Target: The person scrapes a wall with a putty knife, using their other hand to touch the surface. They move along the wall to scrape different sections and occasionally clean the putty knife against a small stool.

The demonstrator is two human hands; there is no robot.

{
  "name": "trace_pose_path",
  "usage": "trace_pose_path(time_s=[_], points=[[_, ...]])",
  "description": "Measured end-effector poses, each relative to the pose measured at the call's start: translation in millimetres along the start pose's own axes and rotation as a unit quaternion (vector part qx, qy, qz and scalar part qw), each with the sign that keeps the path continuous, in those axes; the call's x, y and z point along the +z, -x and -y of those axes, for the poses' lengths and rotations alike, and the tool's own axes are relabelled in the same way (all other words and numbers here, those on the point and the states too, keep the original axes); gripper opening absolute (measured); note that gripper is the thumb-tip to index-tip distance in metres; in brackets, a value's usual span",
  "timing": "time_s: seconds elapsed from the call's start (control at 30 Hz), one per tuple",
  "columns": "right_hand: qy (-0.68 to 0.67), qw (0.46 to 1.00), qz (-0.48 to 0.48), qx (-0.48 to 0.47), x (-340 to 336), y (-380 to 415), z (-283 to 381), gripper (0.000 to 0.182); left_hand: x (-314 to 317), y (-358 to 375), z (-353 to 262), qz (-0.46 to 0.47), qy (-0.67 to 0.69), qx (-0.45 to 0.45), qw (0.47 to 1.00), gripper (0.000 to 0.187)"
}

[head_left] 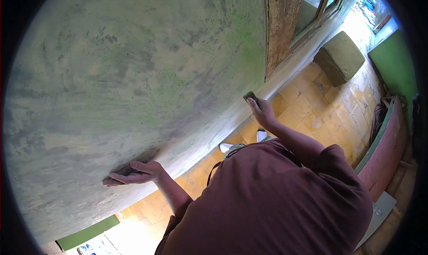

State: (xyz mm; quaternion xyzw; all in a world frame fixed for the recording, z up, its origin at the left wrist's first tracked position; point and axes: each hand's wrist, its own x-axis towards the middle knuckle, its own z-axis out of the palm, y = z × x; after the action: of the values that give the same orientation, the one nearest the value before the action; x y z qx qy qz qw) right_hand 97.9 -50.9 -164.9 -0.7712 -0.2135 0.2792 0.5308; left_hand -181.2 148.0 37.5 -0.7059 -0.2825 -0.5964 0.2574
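Observation:
My right hand (264, 113) grips a small, dark greenish-grey rectangular block (250, 96), with the thumb lying along its near side. The block is beside the lower edge of the wall's green-tinged area. To the left, my left hand (136, 174) has its fingers stretched out at the wall surface, palm facing up, and a dark shadow falls just above it. Both hands are in front of a large plastered wall (120, 72), mottled grey and pale green with dark smudges and scratches.
A worn wooden window frame (285, 28) is set in the wall. A brown upholstered stool (339, 59) stands on the yellow tiled floor (303, 104). To my right is a pink sofa-like piece (381, 148) with a green edge. Bright openings show at top right and bottom left.

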Motion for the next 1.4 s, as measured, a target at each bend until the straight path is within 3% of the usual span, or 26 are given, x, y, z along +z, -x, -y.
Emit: trace_pose_path(time_s=[0.2, 0.3, 0.4, 0.5, 0.6, 0.7, 0.93, 1.13, 1.4], points=[[0.048, 0.998, -0.016, -0.041, -5.6, 3.2, -35.5, 0.049, -0.3, 1.4, 1.5, 0.004, 0.000, 0.000, 1.000, 0.057], [-0.025, 0.999, -0.018, -0.044, -3.1, -16.7, 19.9, 0.049, 1.6, 1.3, -1.1, -0.010, 0.009, -0.011, 1.000, 0.055], [-0.035, 0.999, -0.002, 0.002, -14.0, -3.4, 22.5, 0.048, -0.2, -0.2, -0.4, -0.003, 0.002, 0.001, 1.000, 0.055], [0.056, 0.997, -0.036, -0.042, -14.9, 8.6, -23.6, 0.049, -1.2, -2.1, -2.1, 0.000, -0.002, -0.002, 1.000, 0.055], [0.053, 0.998, -0.006, -0.036, -5.8, 9.7, -32.7, 0.051, 0.4, -0.6, -0.1, -0.008, 0.017, -0.002, 1.000, 0.055], [0.019, 0.995, -0.034, -0.092, -4.7, -10.0, 31.3, 0.052, 0.1, 1.0, -2.6, -0.008, 0.010, -0.021, 1.000, 0.055], [0.071, 0.997, 0.009, -0.025, -16.9, 12.5, -26.9, 0.053, -0.6, 0.5, -0.1, -0.004, 0.004, -0.006, 1.000, 0.055], [0.040, 0.997, -0.023, -0.062, -4.2, -8.2, 18.1, 0.052, -0.2, -0.6, -2.6, -0.010, 0.001, -0.008, 1.000, 0.054], [0.061, 0.997, -0.013, -0.036, -5.3, 3.7, -6.6, 0.056, 0.0, 0.1, -2.5, -0.010, 0.017, -0.013, 1.000, 0.053]])
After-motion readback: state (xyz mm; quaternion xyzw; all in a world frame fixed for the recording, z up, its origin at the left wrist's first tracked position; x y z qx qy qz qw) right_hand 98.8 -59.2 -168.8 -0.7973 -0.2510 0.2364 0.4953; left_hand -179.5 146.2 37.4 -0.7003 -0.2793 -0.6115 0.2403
